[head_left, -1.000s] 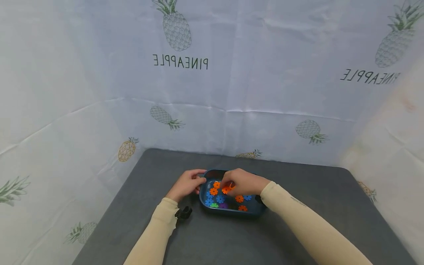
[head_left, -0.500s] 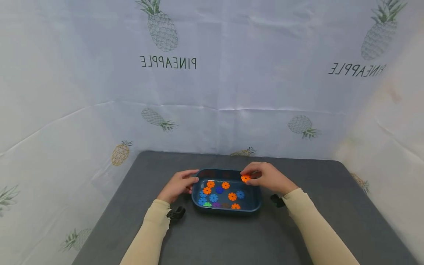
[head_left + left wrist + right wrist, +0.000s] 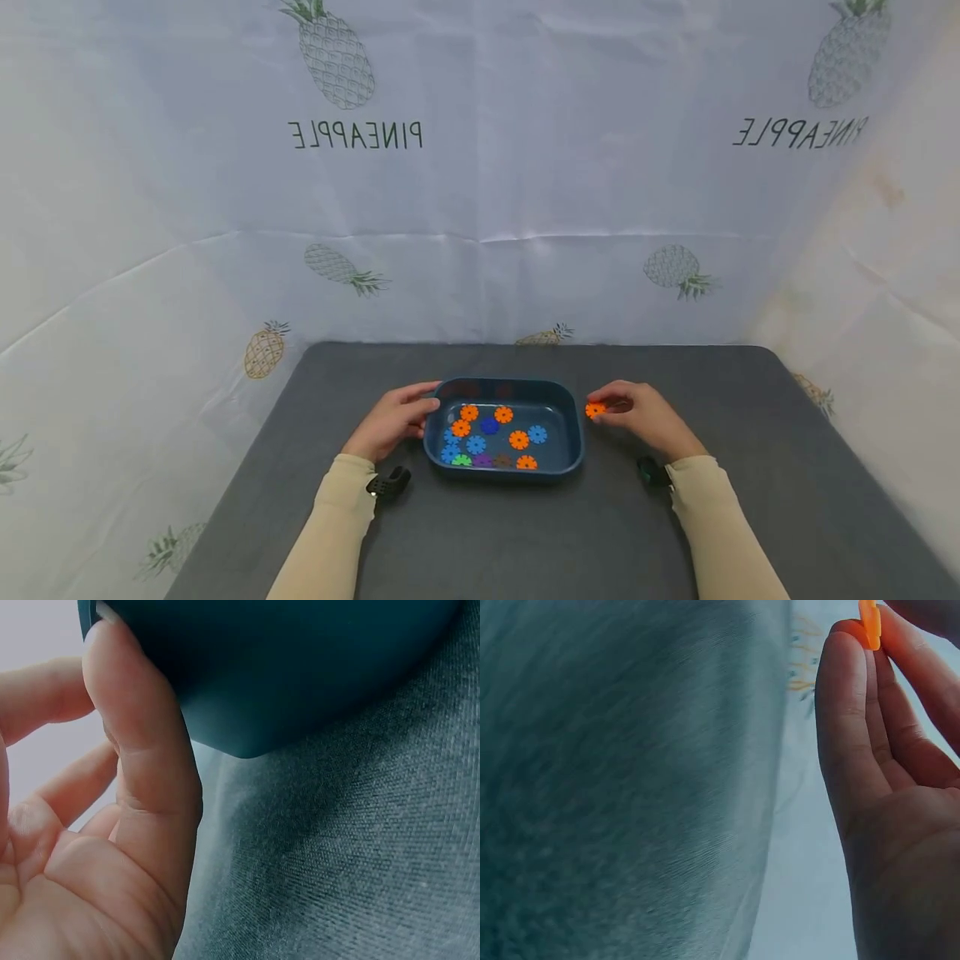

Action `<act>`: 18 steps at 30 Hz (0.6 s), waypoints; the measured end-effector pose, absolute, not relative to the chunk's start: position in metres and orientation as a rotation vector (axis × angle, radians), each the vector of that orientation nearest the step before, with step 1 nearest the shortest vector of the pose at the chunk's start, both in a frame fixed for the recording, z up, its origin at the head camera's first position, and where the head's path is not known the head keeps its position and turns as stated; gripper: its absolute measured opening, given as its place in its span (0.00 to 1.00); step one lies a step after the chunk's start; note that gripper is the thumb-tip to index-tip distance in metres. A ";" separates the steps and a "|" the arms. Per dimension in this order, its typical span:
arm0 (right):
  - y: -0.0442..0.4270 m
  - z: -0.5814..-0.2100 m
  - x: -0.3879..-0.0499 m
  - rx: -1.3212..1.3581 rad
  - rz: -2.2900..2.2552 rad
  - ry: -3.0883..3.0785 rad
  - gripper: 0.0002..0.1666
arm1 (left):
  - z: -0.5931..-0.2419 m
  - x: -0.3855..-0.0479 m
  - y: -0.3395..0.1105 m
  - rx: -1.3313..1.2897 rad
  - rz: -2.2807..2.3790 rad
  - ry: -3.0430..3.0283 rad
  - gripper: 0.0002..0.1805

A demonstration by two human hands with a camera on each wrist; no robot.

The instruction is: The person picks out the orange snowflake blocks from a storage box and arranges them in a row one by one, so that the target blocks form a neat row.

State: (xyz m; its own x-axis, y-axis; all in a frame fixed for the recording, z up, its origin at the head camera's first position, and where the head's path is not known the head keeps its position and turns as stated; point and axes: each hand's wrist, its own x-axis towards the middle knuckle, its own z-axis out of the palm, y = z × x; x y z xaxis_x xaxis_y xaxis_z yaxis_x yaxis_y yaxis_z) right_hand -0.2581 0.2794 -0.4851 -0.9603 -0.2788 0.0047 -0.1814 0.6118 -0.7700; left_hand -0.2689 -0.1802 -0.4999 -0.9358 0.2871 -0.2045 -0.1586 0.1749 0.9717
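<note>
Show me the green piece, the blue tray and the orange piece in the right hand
Green piece (image 3: pixel 461 460): head view, its middle.
Blue tray (image 3: pixel 502 476): head view, its near wall.
Held orange piece (image 3: pixel 595 410): head view, its face.

The tray (image 3: pixel 557 447) looks glossy, the woven tablecloth (image 3: pixel 517 537) matt.

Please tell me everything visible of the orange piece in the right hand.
The orange piece is small, flat and round, notched like a flower, and looks like plastic. The right hand pinches it beyond the right side of the blue tray, apart from it. The head view shows its face; the right wrist view shows its thin edge. Whether it touches the table is unclear.
</note>
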 end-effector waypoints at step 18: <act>0.287 -0.500 -0.264 -0.282 -1.104 2.776 0.15 | -0.505 -0.272 -0.184 0.106 1.837 2.048 0.34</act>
